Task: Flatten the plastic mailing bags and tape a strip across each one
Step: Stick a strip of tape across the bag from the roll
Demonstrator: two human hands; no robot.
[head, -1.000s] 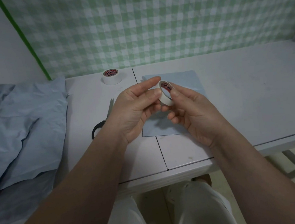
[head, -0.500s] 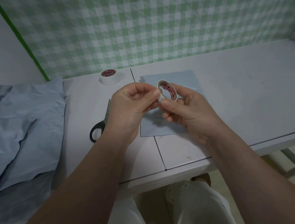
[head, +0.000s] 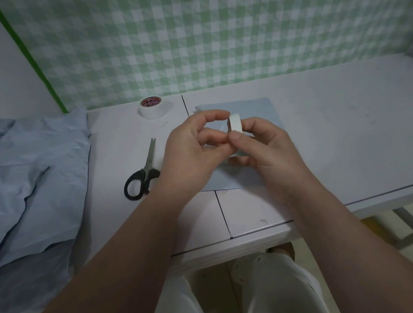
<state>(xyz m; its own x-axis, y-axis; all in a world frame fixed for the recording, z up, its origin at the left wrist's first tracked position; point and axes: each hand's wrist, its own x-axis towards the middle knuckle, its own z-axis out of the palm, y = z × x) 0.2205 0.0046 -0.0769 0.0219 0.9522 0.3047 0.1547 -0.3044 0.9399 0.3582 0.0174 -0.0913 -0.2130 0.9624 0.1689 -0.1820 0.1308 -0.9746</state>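
A small white tape roll [head: 235, 123] is held on edge above the table, between both hands. My right hand [head: 267, 148] grips it with thumb and fingers curled round its rim. My left hand [head: 190, 152] pinches at the roll's left side with thumb and forefinger. Under the hands a pale blue mailing bag [head: 256, 109] lies flat on the white table [head: 347, 124]. A pile of more pale blue bags [head: 27, 177] is heaped at the left.
A second, wider tape roll [head: 152, 107] lies flat near the back of the table. Black-handled scissors [head: 143, 174] lie closed left of my hands. A green checked wall stands behind. The table's front edge runs above my knees.
The roll has turned edge-on to the camera, so its red inner label no longer shows. My left fingers have shifted on its side. Both hands stay above the flat bag.
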